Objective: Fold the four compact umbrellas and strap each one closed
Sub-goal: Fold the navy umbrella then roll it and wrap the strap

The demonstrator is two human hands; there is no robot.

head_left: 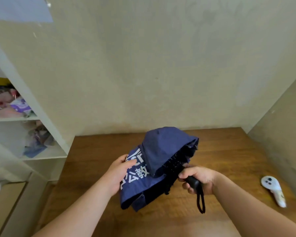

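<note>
One navy umbrella (158, 166) is in view, held just above the wooden table (96, 151) near the middle of the picture; the other three of the task are not visible. The right hand (197, 178), at about 4 o'clock from the umbrella's middle, is clamped around the black handle (193, 183), with the wrist loop (200, 201) hanging below it toward 6 o'clock. The left hand (120, 173), at 9 o'clock, presses flat against the loose cloth beside the white lettering (137, 171), thumb on top and fingers partly curled; whether it pinches the cloth or only steadies it cannot be told. The canopy looks collapsed but baggy, its panels bunched and the dark ribs showing under the top fold, so the step in hand appears to be gathering and smoothing the cloth before wrapping. The closing strap cannot be made out. The next move likely calls for turning the handle while the left hand lays each panel flat around the shaft, then finding the strap and pulling it snug. A white controller (272, 189) lies on the table at 3 o'clock, well apart, and shelves (46, 152) stand at 9 o'clock.
</note>
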